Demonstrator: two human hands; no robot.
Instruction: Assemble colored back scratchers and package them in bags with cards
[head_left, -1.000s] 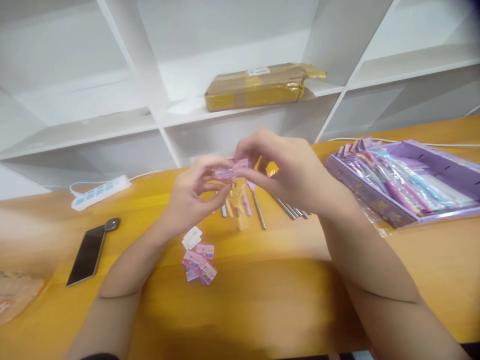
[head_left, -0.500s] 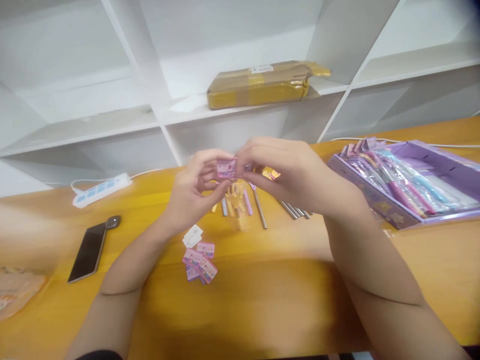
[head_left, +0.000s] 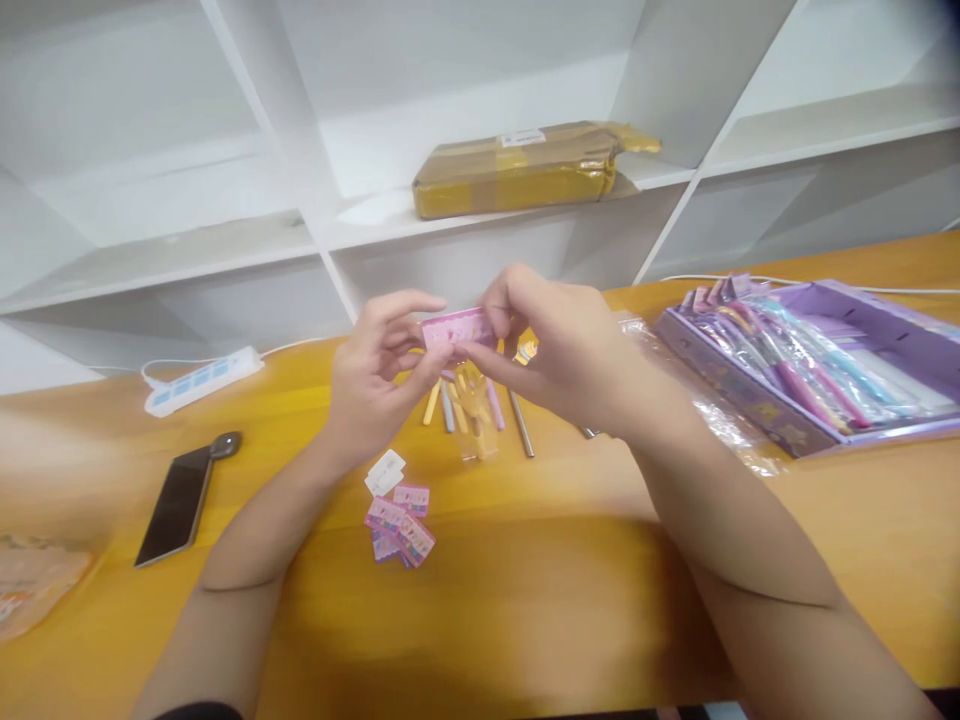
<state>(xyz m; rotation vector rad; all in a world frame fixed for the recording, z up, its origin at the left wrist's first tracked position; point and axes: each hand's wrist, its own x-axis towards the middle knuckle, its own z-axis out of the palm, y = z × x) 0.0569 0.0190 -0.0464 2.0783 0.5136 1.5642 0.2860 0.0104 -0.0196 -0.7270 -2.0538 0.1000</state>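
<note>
A small pink card (head_left: 453,328) is held up between both hands above the table. My left hand (head_left: 382,375) pinches its left part, thumb at the lower edge. Fingers of my right hand (head_left: 559,345) grip its right end. Below the hands, a clear piece with yellow shapes (head_left: 474,400) lies among pastel sticks, and a metal rod (head_left: 520,424) lies just right of them. Nearer to me are several pink and purple cards (head_left: 415,540) in a loose pile, with white tags (head_left: 385,473) behind them.
A purple box (head_left: 810,440) of wrapped pens stands at the right, clear plastic wrappers (head_left: 720,415) beside it. At the left are a phone (head_left: 174,508), a small black object (head_left: 226,444) and a power strip (head_left: 204,381). A taped parcel (head_left: 517,180) sits on the white shelf.
The card has turned so more of its pink face shows. My right hand has shifted left, uncovering the clear wrappers beside the box and hiding most of the metal rods.
</note>
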